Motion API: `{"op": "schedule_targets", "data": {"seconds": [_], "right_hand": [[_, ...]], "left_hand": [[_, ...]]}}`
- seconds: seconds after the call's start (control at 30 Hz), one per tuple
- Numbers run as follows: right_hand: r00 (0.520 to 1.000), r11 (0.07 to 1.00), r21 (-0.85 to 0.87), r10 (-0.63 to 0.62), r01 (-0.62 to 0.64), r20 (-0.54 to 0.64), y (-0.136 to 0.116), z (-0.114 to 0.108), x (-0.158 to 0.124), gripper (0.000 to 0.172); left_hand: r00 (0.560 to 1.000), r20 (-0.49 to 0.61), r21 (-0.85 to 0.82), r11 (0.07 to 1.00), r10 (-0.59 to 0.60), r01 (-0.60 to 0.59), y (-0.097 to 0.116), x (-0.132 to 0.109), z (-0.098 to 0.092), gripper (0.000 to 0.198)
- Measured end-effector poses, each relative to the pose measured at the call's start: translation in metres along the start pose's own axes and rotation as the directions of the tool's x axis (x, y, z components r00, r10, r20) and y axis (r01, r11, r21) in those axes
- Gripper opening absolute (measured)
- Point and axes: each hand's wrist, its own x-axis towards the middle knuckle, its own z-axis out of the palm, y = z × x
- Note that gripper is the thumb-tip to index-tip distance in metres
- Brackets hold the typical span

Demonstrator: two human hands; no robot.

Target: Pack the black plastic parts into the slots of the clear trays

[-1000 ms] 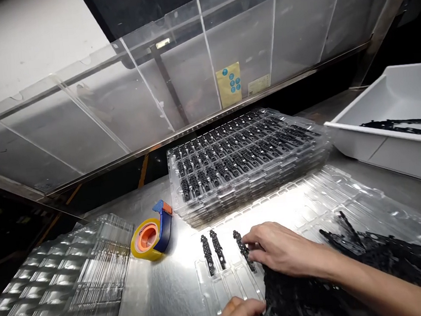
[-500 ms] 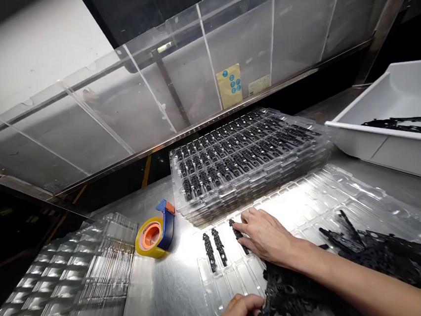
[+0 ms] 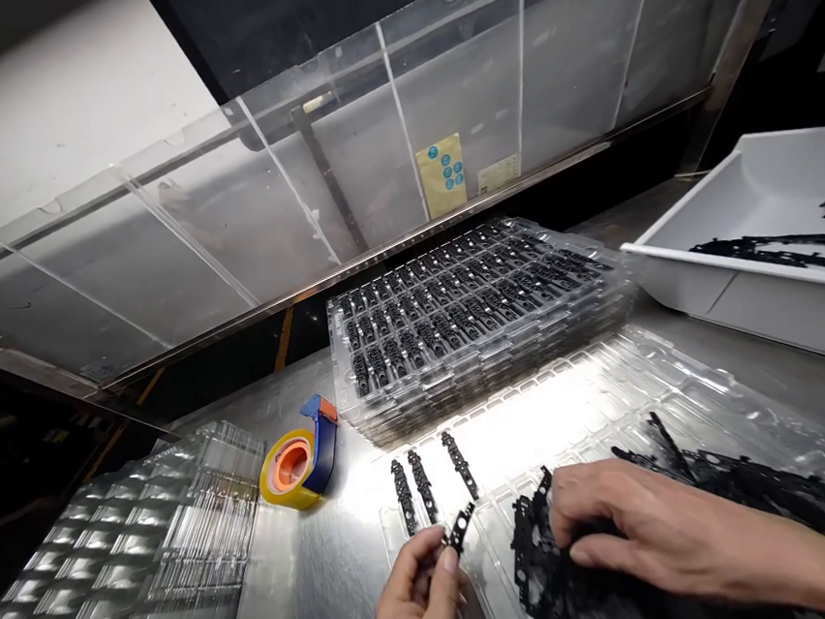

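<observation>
My left hand (image 3: 415, 596) pinches a small black plastic part (image 3: 460, 527) just above the near left corner of a clear blister tray (image 3: 596, 399). Three black parts (image 3: 422, 484) lie seated in the tray's left pockets. My right hand (image 3: 623, 528) rests on a pile of black moulded frames (image 3: 730, 503) heaped on the tray, with its fingers curled round a frame piece (image 3: 534, 551).
A stack of filled clear trays (image 3: 472, 318) stands behind. A yellow tape dispenser (image 3: 299, 457) sits to the left, beside a stack of unfilled clear trays (image 3: 117, 571). A white bin (image 3: 763, 246) with black scrap is at right. A tilted acrylic shield (image 3: 299, 194) rises behind.
My right hand left the third seated part and pulled back onto the frame pile. My left hand rose into view, holding up a black part.
</observation>
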Motion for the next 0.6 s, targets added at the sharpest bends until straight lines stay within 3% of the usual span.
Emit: {"op": "schedule_targets", "data": {"seconds": [0.07, 0.17, 0.27, 0.43, 0.5, 0.6], "right_hand": [[0.997, 1.0, -0.022, 0.007, -0.009, -0.08, -0.002, -0.001, 0.0, 0.011], [0.981, 1.0, -0.03, -0.015, 0.009, -0.192, -0.006, -0.004, 0.002, 0.011], [0.959, 1.0, -0.016, -0.025, 0.021, -0.281, -0.009, -0.011, 0.002, 0.013], [0.935, 0.997, -0.03, -0.072, 0.066, -0.348, -0.011, -0.025, 0.011, 0.023], [0.925, 0.995, -0.024, -0.096, 0.094, -0.368, -0.015, -0.027, 0.025, 0.024], [0.921, 0.989, -0.042, -0.147, 0.141, -0.361, -0.018, -0.023, 0.054, 0.026]], "left_hand": [[0.991, -0.112, 0.092, 0.994, 0.068, -0.057, 0.006, 0.012, 0.009, 0.046], [0.984, -0.111, 0.261, 0.959, 0.141, -0.108, 0.019, 0.032, 0.023, 0.032], [0.979, 0.007, 0.367, 0.91, 0.204, -0.192, 0.03, 0.043, 0.022, 0.023], [0.951, 0.235, 0.444, 0.849, 0.198, -0.287, 0.051, 0.052, -0.008, 0.027], [0.921, 0.353, 0.549, 0.76, 0.167, -0.348, 0.063, 0.062, -0.011, 0.026], [0.848, 0.519, 0.64, 0.611, 0.105, -0.467, 0.076, 0.083, 0.001, 0.026]]}}
